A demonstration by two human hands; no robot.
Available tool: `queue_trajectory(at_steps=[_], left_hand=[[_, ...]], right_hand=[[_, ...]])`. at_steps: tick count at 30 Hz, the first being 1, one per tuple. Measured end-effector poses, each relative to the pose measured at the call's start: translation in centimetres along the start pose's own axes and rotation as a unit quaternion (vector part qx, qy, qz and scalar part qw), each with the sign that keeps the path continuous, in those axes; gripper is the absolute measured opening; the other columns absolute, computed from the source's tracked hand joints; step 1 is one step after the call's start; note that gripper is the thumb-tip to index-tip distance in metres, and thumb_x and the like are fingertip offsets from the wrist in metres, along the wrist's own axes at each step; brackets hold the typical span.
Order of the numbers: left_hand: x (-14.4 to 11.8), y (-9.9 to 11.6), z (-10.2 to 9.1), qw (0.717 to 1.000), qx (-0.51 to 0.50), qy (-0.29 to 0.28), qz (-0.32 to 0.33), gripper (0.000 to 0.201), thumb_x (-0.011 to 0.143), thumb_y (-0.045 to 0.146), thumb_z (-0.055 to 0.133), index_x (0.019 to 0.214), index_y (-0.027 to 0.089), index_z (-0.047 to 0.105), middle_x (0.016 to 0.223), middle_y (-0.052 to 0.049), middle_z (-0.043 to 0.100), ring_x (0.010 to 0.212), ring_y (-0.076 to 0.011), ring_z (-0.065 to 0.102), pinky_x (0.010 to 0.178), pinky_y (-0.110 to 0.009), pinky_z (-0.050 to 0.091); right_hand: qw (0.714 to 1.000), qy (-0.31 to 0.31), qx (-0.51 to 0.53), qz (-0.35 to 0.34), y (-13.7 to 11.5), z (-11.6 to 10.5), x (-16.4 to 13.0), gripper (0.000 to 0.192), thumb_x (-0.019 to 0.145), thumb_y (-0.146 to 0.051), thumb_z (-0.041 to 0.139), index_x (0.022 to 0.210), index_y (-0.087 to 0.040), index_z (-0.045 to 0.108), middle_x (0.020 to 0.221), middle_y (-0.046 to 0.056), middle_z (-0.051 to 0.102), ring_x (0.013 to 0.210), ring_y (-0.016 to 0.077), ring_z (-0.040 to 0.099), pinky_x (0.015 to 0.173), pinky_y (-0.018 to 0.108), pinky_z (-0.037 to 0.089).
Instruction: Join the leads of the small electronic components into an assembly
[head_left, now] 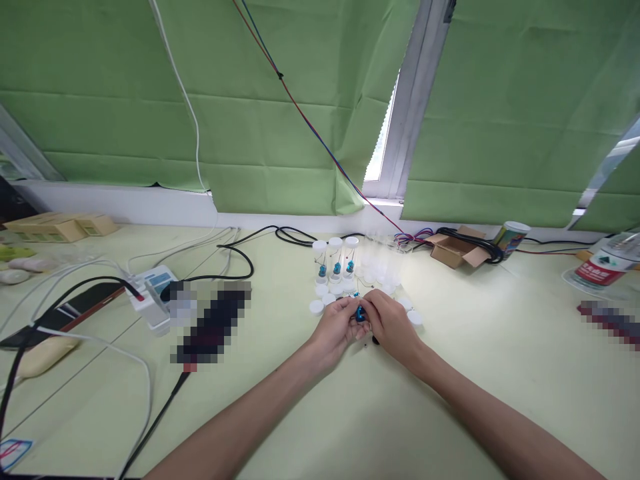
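My left hand [334, 330] and my right hand [393, 325] meet over the table, fingers pinched together around a small blue piece [360, 313]. Its kind is too small to make out, and the fingertips partly cover it. Just beyond my hands stand three clear tubes with white caps [319, 246], each holding a similar blue piece [337, 268] with thin wire above it. Loose white caps [317, 307] lie around my left fingers, and another white cap [415, 317] is beside my right hand. A small black thing [375, 340] lies under my right hand.
More clear tubes [387, 267] stand behind my right hand. Further right are an open cardboard box [453, 252], a printed can [510, 239] and a large bottle [603, 265]. A white power strip [150, 303], cables and a blurred dark object [215, 327] lie left.
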State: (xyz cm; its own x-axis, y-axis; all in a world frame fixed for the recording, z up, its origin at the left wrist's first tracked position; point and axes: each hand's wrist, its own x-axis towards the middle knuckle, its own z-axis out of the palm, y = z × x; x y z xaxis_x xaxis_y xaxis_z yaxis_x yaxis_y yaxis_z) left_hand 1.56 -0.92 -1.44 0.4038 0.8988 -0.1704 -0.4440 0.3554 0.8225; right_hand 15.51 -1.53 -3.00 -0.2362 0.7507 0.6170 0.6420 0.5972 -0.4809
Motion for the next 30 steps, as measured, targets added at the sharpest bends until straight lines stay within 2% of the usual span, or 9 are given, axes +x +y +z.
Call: queue_trajectory(at_steps=[6, 11, 19, 30], left_hand=[[-0.2, 0.6, 0.3, 1.000, -0.014, -0.016, 0.012, 0.019, 0.084, 0.027, 0.066, 0.075, 0.012, 0.058, 0.066, -0.003, 0.058, 0.051, -0.0081, 0.053, 0.046, -0.019, 0.040], [-0.2, 1.5, 0.1, 1.000, -0.010, -0.004, 0.022, 0.021, 0.085, 0.030, 0.066, 0.076, 0.012, 0.059, 0.071, -0.005, 0.062, 0.054, -0.0087, 0.056, 0.049, -0.019, 0.042], [0.4, 1.9, -1.0, 0.998, -0.002, 0.009, 0.056, 0.023, 0.084, 0.032, 0.066, 0.075, 0.012, 0.060, 0.071, -0.005, 0.063, 0.056, -0.0082, 0.055, 0.050, -0.018, 0.042], [0.6, 2.2, -1.1, 0.999, -0.009, 0.019, 0.049, 0.020, 0.083, 0.029, 0.067, 0.075, 0.012, 0.059, 0.069, -0.005, 0.061, 0.052, -0.0077, 0.053, 0.049, -0.019, 0.041]], right_hand=[[0.998, 0.054, 0.025, 0.018, -0.4, -0.3, -0.1, 0.022, 0.100, -0.023, 0.038, 0.081, -0.021, 0.049, 0.075, 0.002, 0.057, 0.065, 0.0149, 0.055, 0.059, 0.027, 0.041], [0.996, 0.083, -0.006, 0.022, -0.3, -0.2, -0.1, 0.025, 0.100, -0.023, 0.039, 0.077, -0.021, 0.048, 0.070, 0.001, 0.055, 0.062, 0.0146, 0.051, 0.059, 0.027, 0.037], [0.997, 0.008, -0.044, 0.067, 1.0, 0.0, 0.1, 0.019, 0.097, -0.023, 0.044, 0.079, -0.021, 0.049, 0.073, 0.002, 0.058, 0.062, 0.0156, 0.050, 0.058, 0.027, 0.037], [0.995, -0.054, -0.062, 0.056, 1.0, -0.3, 0.2, 0.017, 0.095, -0.020, 0.045, 0.079, -0.020, 0.052, 0.076, 0.004, 0.059, 0.064, 0.0172, 0.053, 0.060, 0.029, 0.040]])
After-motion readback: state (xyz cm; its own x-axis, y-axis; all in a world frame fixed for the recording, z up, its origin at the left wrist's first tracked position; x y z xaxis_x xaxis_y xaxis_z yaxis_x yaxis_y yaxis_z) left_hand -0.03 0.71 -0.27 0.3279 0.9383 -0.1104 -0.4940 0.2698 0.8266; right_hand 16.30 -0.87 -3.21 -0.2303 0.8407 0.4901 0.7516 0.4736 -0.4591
